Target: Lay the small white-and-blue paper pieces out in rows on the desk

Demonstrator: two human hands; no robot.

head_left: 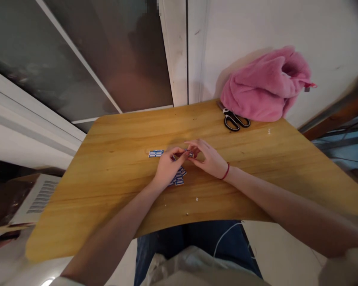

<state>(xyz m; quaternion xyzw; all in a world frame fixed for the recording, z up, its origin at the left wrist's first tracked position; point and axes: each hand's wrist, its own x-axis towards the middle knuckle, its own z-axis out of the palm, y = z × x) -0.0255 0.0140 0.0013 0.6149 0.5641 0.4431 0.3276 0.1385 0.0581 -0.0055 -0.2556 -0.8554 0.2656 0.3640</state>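
Observation:
My left hand (pixel 170 165) and my right hand (pixel 207 157) meet over the middle of the wooden table (pixel 122 174). Between their fingertips is a small blue-and-white label (pixel 190 154), pinched from both sides; the fingers cover much of it, so its exact form is hard to make out. Under and beside my left hand lies a loose pile of blue-bordered labels (pixel 180 176), partly hidden by that hand. More such labels (pixel 155 153) lie flat just left of my left fingers. A red cord bracelet (pixel 226 171) circles my right wrist.
Black-handled scissors (pixel 235 120) lie at the far right, their blades partly under a pink plush bundle (pixel 259 87) against the wall. Small white scraps (pixel 197 199) dot the table near its front edge. A cardboard box (pixel 37 198) stands beyond the left edge.

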